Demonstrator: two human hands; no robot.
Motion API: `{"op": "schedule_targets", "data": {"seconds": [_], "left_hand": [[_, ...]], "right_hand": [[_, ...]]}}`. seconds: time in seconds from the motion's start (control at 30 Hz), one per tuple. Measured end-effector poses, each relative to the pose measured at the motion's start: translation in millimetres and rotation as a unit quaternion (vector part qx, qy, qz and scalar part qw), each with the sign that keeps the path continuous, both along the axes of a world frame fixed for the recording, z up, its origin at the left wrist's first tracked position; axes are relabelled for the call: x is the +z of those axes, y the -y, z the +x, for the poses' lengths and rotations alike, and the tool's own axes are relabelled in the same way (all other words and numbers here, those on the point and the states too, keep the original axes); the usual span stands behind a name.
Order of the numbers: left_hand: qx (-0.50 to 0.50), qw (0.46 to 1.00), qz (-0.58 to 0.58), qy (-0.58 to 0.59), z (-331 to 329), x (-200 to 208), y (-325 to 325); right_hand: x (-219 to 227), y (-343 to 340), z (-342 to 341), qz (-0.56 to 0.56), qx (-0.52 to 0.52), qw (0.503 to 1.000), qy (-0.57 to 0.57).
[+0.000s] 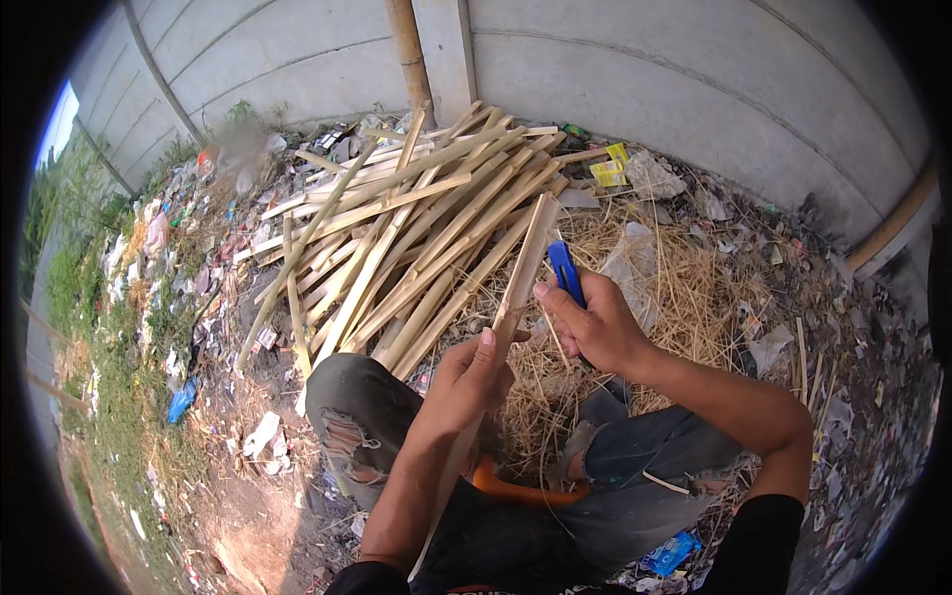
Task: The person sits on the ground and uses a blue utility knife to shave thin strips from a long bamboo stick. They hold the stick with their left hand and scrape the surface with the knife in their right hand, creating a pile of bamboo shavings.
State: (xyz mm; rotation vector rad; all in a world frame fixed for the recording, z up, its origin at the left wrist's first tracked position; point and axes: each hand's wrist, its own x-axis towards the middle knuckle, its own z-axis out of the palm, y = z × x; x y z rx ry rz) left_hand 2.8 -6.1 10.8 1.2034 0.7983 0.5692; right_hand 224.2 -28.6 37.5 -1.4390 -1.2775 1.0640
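Observation:
My left hand (468, 375) is closed around a split bamboo strip (526, 263), thumb along its upper face. The strip slants from my lap up toward the far right, its far end free in the air. Just right of it, my right hand (593, 322) grips a blue utility knife (565, 270), whose slotted handle sticks up past the thumb. I cannot make out the blade. The knife is beside the strip; whether they touch is unclear. Beyond my hands lies a heap of bamboo strips (397, 238).
Thin bamboo shavings (684, 307) cover the ground ahead to the right. A grey panel wall (654, 69) with a bamboo pole (408, 59) closes the far side. Litter and weeds spread left. Between my bent legs sits a curved orange object (516, 488), partly hidden.

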Motion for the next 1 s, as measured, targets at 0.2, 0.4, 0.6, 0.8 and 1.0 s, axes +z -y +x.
{"op": "schedule_targets", "data": {"seconds": [0.2, 0.4, 0.6, 0.8, 1.0], "left_hand": [[-0.015, 0.999, -0.01, 0.03, -5, -7, 0], [-0.1, 0.994, -0.015, 0.042, -4, -17, 9], [-0.175, 0.958, 0.173, -0.15, -21, -33, 5], [0.043, 0.826, 0.449, -0.337, -20, -34, -10], [0.046, 0.965, 0.233, 0.114, 3, 76, 6]], "right_hand": [[-6, -5, -10, 0.075, -0.003, 0.997, 0.011], [6, -10, 9, -0.016, -0.04, 0.982, -0.186], [23, -23, 64, 0.046, -0.153, 0.946, -0.281], [14, -16, 94, 0.049, -0.15, 0.934, -0.321], [-1, -19, 106, 0.031, -0.154, 0.933, -0.323]]}}
